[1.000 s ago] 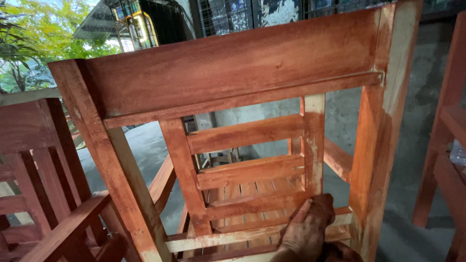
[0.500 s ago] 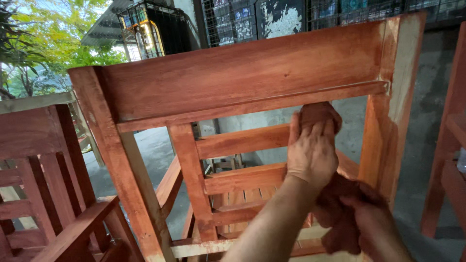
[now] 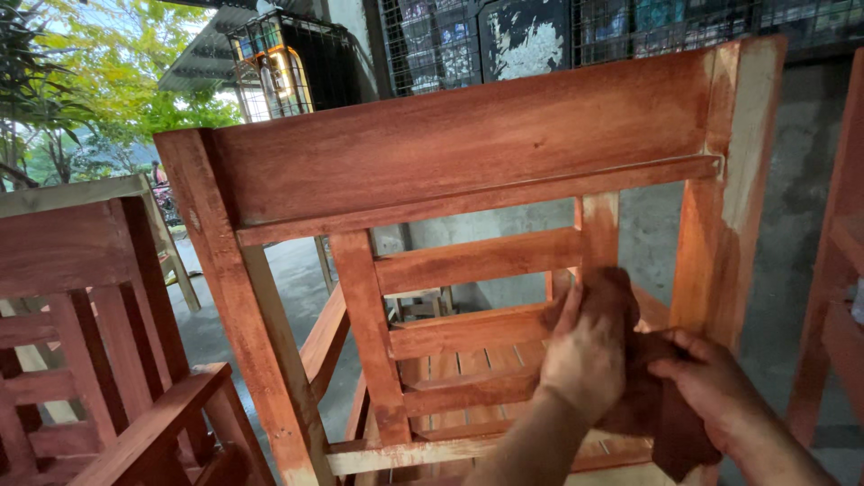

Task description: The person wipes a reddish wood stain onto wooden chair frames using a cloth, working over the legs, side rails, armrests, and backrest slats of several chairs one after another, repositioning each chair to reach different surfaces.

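Observation:
A reddish-brown stained wooden chair frame (image 3: pixel 468 144) stands upturned in front of me, its wide top rail across the view. My left hand (image 3: pixel 585 346) presses a dark stained cloth (image 3: pixel 648 405) against the vertical slat (image 3: pixel 596 229) near the right post. Lower right, my right hand (image 3: pixel 711 382) grips the hanging part of the same cloth. Parts of the right post (image 3: pixel 742 135) and lower rails are still pale bare wood.
Another stained chair (image 3: pixel 81 342) stands at the left. A further stained frame edge (image 3: pixel 841 270) rises at the right. Behind are a grey concrete wall, wire cages (image 3: pixel 288 63) and green trees; concrete floor lies below.
My left hand rose with the cloth from the lower rail up the slat, then came back down a little. My right hand came into view holding the cloth's loose end.

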